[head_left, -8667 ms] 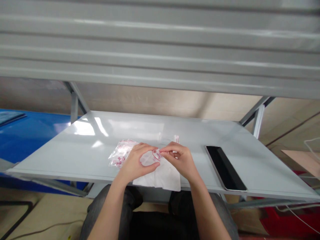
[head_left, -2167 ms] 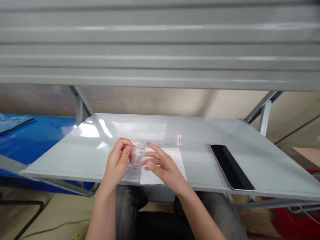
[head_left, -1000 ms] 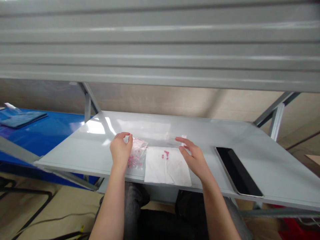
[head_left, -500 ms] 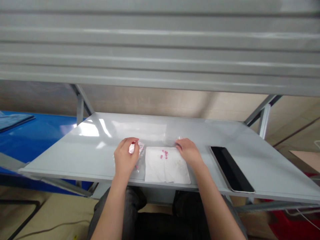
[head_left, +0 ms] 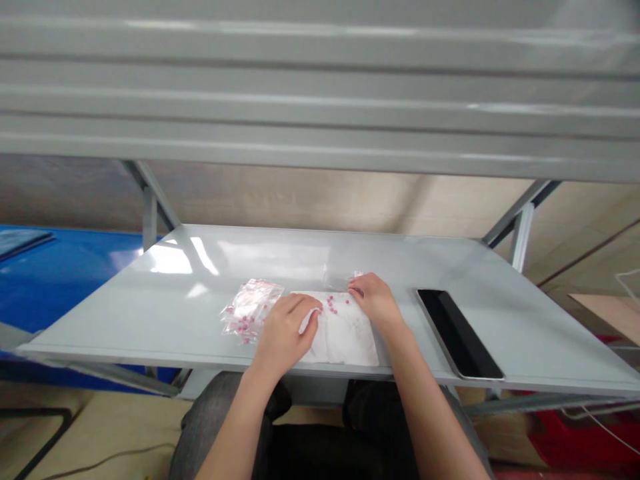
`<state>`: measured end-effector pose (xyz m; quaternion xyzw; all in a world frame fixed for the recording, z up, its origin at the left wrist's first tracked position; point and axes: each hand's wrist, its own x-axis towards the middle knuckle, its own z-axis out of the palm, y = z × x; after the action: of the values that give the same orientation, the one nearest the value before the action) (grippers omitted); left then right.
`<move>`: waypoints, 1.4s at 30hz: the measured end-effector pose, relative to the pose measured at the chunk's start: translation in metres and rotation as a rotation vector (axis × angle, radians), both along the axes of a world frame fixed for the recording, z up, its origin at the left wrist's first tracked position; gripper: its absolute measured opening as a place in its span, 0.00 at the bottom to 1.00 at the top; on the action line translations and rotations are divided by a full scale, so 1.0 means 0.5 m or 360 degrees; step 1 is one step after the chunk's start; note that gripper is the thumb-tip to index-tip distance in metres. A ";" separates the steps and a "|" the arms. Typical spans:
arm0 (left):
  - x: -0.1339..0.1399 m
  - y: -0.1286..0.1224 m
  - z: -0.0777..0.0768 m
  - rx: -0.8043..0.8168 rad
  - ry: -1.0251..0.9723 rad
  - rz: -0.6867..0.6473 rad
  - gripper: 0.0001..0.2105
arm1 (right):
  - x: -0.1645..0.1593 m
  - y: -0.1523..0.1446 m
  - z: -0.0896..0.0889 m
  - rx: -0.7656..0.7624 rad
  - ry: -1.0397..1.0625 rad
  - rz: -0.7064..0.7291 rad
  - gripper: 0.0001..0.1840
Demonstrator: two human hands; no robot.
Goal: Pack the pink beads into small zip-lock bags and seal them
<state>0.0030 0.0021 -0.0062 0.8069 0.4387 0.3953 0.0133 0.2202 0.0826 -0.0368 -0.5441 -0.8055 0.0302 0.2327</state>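
Note:
My left hand (head_left: pixel 287 327) is over the left part of a white paper sheet (head_left: pixel 350 340), thumb and fingers curled in a pinch at a small pink bead. Several more pink beads (head_left: pixel 331 305) lie loose on the sheet, close to those fingertips. At the sheet's upper right corner, my right hand (head_left: pixel 375 300) is closed, its fingertips on a small clear plastic bag (head_left: pixel 340 279) that is hard to see against the table. Left of my left hand is a heap of clear plastic bags (head_left: pixel 253 307) with pink beads in or on them.
A black-screened tablet (head_left: pixel 457 333) lies right of my right arm on the grey table (head_left: pixel 165 307). A ribbed grey panel (head_left: pixel 320 100) spans above the table, with metal struts (head_left: pixel 520 233) at both sides. A blue surface (head_left: pixel 70 280) is at the left.
My left hand has moved right, from over the plastic bags to the beads on the sheet, uncovering the bags. My right hand stays by the corner. One bead now lies apart, nearer my right hand.

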 end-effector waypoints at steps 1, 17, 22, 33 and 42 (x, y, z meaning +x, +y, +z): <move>0.007 -0.003 -0.002 -0.0027 0.0064 -0.0065 0.08 | 0.000 0.001 -0.001 0.0008 0.0014 0.0000 0.10; 0.037 -0.019 -0.018 -0.0212 0.0260 -0.0261 0.06 | 0.004 0.012 -0.011 0.0188 0.0306 -0.0147 0.09; 0.032 -0.021 -0.019 -0.0178 0.0228 -0.0247 0.06 | 0.004 0.015 -0.023 0.0230 0.0385 -0.0141 0.10; 0.024 -0.013 -0.013 -0.0640 -0.0928 -0.0033 0.09 | -0.013 -0.041 0.034 0.1123 0.0573 -0.0192 0.06; 0.002 0.000 -0.013 -0.0865 -0.2008 0.0138 0.18 | -0.130 -0.162 0.041 0.0970 0.0512 0.0356 0.10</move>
<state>0.0041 0.0022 -0.0129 0.3722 0.4626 0.6655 0.4522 0.1552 0.0015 -0.0161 -0.3467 -0.7851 -0.1008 0.5033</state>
